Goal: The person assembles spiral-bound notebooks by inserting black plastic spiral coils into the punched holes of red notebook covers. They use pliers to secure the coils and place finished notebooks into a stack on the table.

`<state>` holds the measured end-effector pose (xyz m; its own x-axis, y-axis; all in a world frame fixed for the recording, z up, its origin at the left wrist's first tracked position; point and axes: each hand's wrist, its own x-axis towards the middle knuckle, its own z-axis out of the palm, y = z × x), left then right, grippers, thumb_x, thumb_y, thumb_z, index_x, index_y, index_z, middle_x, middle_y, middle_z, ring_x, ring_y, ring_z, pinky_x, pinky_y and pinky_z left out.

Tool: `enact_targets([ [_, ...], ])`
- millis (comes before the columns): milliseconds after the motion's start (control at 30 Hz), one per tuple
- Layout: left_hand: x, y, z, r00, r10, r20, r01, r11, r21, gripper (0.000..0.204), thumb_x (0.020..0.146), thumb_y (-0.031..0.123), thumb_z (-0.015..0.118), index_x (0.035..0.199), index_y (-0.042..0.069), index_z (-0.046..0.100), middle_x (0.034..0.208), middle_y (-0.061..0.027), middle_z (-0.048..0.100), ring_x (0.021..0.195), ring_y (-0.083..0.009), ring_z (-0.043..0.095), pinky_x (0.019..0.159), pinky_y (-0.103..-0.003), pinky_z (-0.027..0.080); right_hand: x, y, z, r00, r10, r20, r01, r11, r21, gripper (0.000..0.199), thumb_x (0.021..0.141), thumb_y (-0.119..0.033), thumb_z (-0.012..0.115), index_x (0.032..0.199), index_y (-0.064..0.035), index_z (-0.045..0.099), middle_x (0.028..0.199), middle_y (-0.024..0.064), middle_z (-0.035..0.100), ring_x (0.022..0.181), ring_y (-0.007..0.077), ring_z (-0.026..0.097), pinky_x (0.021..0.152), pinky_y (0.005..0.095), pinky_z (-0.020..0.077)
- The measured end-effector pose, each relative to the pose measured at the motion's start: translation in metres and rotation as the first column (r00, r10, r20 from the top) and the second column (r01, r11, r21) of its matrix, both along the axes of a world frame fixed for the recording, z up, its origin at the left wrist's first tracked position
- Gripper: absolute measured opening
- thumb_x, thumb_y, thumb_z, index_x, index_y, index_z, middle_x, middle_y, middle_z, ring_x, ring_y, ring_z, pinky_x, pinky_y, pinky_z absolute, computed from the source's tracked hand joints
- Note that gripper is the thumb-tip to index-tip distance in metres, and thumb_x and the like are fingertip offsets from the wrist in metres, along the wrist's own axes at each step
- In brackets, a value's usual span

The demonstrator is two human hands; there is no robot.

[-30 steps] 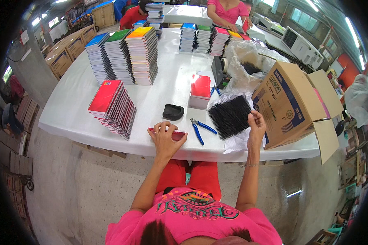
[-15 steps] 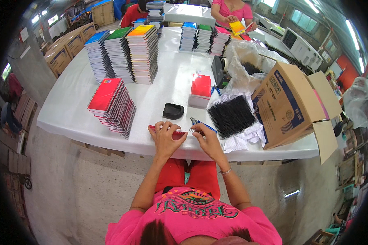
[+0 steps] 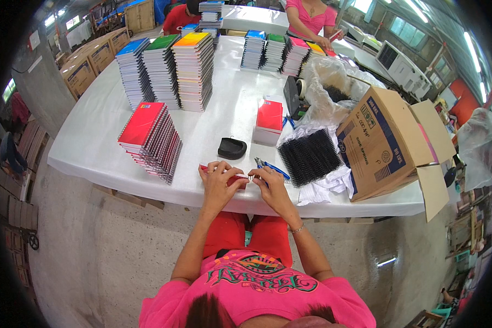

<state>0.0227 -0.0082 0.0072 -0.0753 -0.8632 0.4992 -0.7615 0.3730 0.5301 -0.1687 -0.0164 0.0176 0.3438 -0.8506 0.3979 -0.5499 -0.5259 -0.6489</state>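
Note:
At the table's front edge my left hand (image 3: 220, 183) grips a small red-covered notebook (image 3: 239, 181), its fingers over the top and its thumb on the near side. My right hand (image 3: 271, 189) is closed in a pinch at the notebook's right end. Whatever lies between those fingertips is too small to make out. Just beyond my right hand are blue-handled pliers (image 3: 271, 166). A pile of black spiral binding coils (image 3: 309, 157) rests on white cloth to the right. Farther back stands a stack of red-topped notebooks (image 3: 269, 116) without visible coils. A black curved holder (image 3: 232, 148) sits beyond my left hand.
Spiral-bound red notebooks (image 3: 150, 142) are stacked at the left, with taller blue, green and yellow stacks (image 3: 193, 71) behind. An open cardboard box (image 3: 374, 145) tilts at the right, beside a plastic bag (image 3: 322, 82) of coils. A co-worker (image 3: 311, 22) handles notebooks across the table.
My right hand has shifted slightly left, closer against the notebook's end. My left hand keeps its grip. Across the table, the co-worker no longer holds up the yellow notebook and has a red one in hand.

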Motion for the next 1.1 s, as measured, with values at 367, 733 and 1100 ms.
enact_targets([
  [367,0.002,-0.002,-0.003,1.000,0.002,0.019,-0.003,1.000,0.012,0.027,0.077,0.044,0.076,0.092,0.021,0.076,0.094,0.0035,0.057,0.109,-0.0219,0.048,0.102,-0.065,0.021,-0.003,0.002,0.002,0.992,0.073,0.103,-0.083,0.992,0.094,0.016,0.098,-0.011,0.054,0.108,-0.0074,0.066,0.085,0.0096,0.067,0.083,0.0250,0.065,0.083,0.0374,0.0370],
  [733,0.003,-0.001,-0.004,1.000,-0.010,0.006,0.010,1.000,0.007,0.027,0.076,0.040,0.077,0.091,0.018,0.075,0.094,0.0014,0.057,0.108,-0.0231,0.048,0.101,-0.062,0.021,-0.002,0.001,0.009,0.979,0.093,0.180,-0.126,0.974,0.186,0.013,0.093,-0.008,0.061,0.106,-0.0045,0.062,0.081,0.0127,0.066,0.077,0.0259,0.065,0.077,0.0360,0.0432],
  [1100,0.003,0.001,-0.001,1.000,-0.019,0.002,0.019,1.000,0.009,0.026,0.077,0.039,0.076,0.092,0.018,0.075,0.095,0.0015,0.057,0.107,-0.0233,0.048,0.102,-0.061,0.022,0.005,0.004,0.002,0.983,0.065,0.170,-0.069,0.997,0.018,0.011,0.094,-0.011,0.060,0.102,-0.0043,0.062,0.090,0.0132,0.065,0.088,0.0318,0.061,0.080,0.0399,0.0407],
])
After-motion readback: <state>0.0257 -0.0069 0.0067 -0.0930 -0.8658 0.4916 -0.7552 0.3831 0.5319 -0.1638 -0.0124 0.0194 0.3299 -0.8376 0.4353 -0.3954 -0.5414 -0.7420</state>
